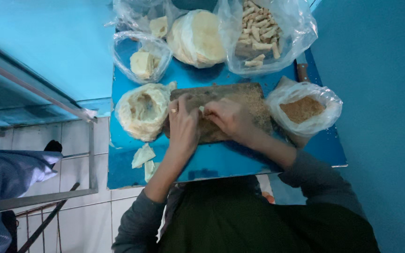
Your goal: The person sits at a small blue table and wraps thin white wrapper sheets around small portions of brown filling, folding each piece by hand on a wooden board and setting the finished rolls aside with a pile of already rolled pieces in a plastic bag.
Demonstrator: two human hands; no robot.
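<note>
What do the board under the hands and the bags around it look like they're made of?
The board looks like wood, rough and unfinished: brown, matte, dusted with crumbs. The bags, such as the bag of crumbs, look like thin clear plastic film, glossy and wrinkled, their contents showing through. The left hand and right hand rest on the board.

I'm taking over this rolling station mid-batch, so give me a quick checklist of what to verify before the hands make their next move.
1. Both hands on the piece: left hand and right hand meet over it on the wooden board. Ok.
2. Piece fully rolled: hidden under the fingers. Cannot tell.
3. Crumb bag open beside the board. Ok.
4. Bag of finished rolls open behind the board. Ok.
5. Wrapper stack in stock. Ok.
6. Knife handle pokes from under the bags, blade hidden. Cannot tell.
</note>
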